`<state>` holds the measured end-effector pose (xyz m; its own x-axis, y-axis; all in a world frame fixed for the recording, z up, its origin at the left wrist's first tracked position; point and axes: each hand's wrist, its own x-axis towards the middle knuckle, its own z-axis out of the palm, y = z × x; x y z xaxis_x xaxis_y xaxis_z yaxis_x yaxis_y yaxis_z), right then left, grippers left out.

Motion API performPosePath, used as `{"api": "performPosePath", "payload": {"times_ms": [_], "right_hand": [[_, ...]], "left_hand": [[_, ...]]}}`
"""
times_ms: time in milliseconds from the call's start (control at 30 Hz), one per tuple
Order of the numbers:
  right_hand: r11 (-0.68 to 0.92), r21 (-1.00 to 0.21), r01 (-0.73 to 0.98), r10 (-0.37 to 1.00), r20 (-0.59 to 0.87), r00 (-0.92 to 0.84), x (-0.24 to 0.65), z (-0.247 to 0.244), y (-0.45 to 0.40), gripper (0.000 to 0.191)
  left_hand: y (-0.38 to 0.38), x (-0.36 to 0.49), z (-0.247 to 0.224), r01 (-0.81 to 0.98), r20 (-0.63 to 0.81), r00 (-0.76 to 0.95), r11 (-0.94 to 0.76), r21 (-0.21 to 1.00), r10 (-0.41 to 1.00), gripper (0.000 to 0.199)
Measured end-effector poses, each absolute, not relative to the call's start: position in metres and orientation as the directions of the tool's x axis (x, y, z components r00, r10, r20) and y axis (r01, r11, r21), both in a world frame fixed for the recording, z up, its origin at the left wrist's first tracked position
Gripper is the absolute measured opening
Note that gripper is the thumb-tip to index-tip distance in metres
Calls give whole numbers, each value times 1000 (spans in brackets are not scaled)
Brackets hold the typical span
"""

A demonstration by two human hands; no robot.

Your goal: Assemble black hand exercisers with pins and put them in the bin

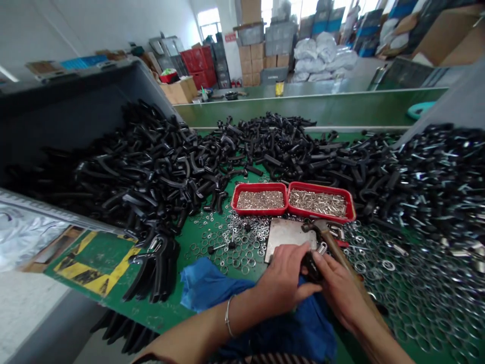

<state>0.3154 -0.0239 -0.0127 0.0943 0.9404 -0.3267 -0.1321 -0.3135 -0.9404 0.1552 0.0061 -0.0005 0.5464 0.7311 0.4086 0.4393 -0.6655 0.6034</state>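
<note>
Both hands meet around a small black part (pixel 312 266) with a metal spring (pixel 322 248) at its upper side. My left hand (pixel 285 277) wraps it from the left, and my right hand (pixel 337 283) grips it from the right. Just beyond them lies a square metal plate (pixel 285 233). A hammer (pixel 339 253) with a wooden handle rests beside the plate, its handle running under my right forearm. Blue cloth (pixel 206 283) lies beneath my left forearm. The far side of the black part is hidden by my fingers.
Two red trays (pixel 261 211) (pixel 322 216) hold small metal pins. Black curved handles (pixel 159 156) spill from a grey bin at left and across the back. Metal rings (pixel 420 298) and fittings cover the right. Assembled black handles (pixel 155 273) stack at the left edge.
</note>
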Motion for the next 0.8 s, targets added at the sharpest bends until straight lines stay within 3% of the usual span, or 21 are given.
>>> {"api": "performPosePath", "payload": {"times_ms": [100,200,300,333,400,567,800], "right_hand": [[-359,-890,-282,912,-399,97,315,-23,-23,41],[-380,-892,-244,901,-417,121,324,-31,-21,42],[-347,-921,-176,911,-376,167,327,-34,-19,43],[-336,-926,-170,913,-365,182,327,-35,-18,43],[-330,-933,-146,910,-355,212,325,-35,-15,43],[-369,-929,-13,909,-363,204,318,-35,-11,44],[-416,-905,-87,894,-425,144,316,-38,-7,41]], "left_hand": [[61,128,21,449,390,544,-650,613,743,58],[154,90,38,630,464,395,-601,492,793,31],[249,61,43,890,309,302,-383,247,902,28],[273,57,41,928,233,315,-350,128,920,31],[310,58,34,923,162,369,-382,54,915,34],[352,97,7,822,65,566,-569,25,822,41],[379,124,-19,806,15,589,-589,59,808,21]]}}
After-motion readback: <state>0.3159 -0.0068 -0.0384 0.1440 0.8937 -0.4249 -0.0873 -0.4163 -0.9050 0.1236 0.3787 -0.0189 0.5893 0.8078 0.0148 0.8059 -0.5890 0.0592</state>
